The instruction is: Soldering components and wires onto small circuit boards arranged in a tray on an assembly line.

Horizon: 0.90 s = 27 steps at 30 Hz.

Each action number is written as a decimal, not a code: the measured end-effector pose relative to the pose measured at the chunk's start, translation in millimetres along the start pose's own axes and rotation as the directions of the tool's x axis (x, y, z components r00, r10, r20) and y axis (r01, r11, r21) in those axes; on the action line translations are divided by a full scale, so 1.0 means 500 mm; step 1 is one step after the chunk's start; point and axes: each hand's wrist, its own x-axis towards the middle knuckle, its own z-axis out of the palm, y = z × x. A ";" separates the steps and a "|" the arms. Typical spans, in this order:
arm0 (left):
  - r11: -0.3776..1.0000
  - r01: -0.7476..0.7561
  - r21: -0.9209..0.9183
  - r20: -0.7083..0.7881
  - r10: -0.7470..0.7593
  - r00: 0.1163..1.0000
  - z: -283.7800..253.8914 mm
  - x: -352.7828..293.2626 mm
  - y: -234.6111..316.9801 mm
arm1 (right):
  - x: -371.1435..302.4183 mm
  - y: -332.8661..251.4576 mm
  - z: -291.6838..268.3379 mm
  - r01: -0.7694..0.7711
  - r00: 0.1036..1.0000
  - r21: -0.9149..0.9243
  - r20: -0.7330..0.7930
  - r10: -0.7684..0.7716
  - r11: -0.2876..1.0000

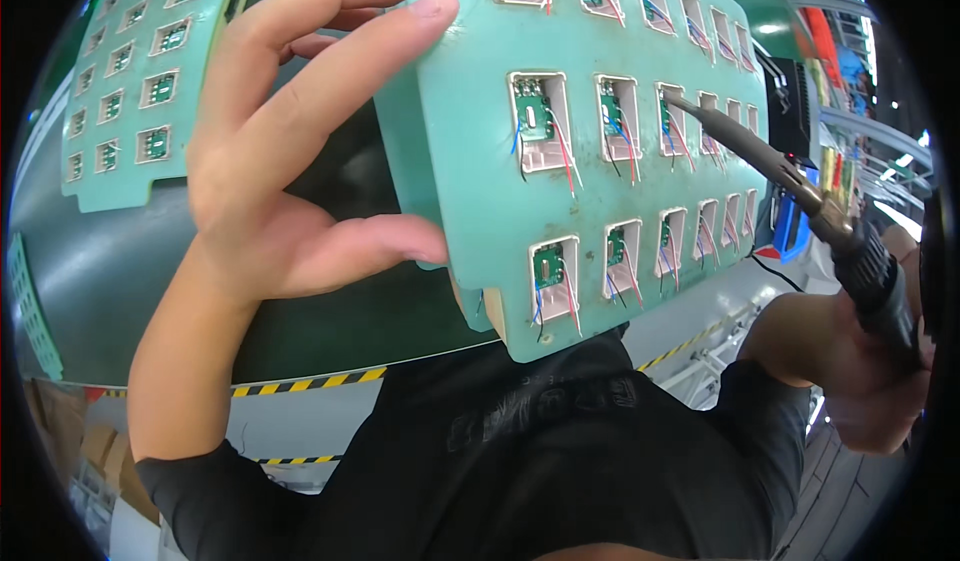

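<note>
My left hand grips the left edge of a green fixture tray, fingers at its upper corner and thumb lower on the side. The tray is tilted up and has rows of rectangular pockets. In the pockets sit small green circuit boards with thin red, white, blue and black wires hanging out. On the right, my right hand is closed round the dark handle of a soldering iron. The iron's tip lies over a middle-row pocket; whether it touches the board I cannot tell.
Another green tray with filled pockets lies at the upper left of the dark green table. A green slotted piece rests at the far left. Yellow-black striped tape runs along the table edge. Dark equipment stands behind the iron.
</note>
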 end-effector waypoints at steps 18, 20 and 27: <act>0.998 0.009 0.055 0.018 -0.010 1.000 -0.003 0.004 0.015 | -0.003 -0.005 0.015 -0.071 0.900 0.269 0.433 -0.055 0.960; 0.999 0.035 0.042 0.016 -0.035 0.999 -0.004 0.003 0.016 | 0.003 -0.004 0.015 -0.134 0.880 0.317 0.473 -0.034 0.939; 0.999 0.026 0.024 0.012 -0.026 1.000 -0.001 0.000 0.013 | 0.008 -0.002 0.009 -0.152 0.851 0.314 0.524 -0.037 0.937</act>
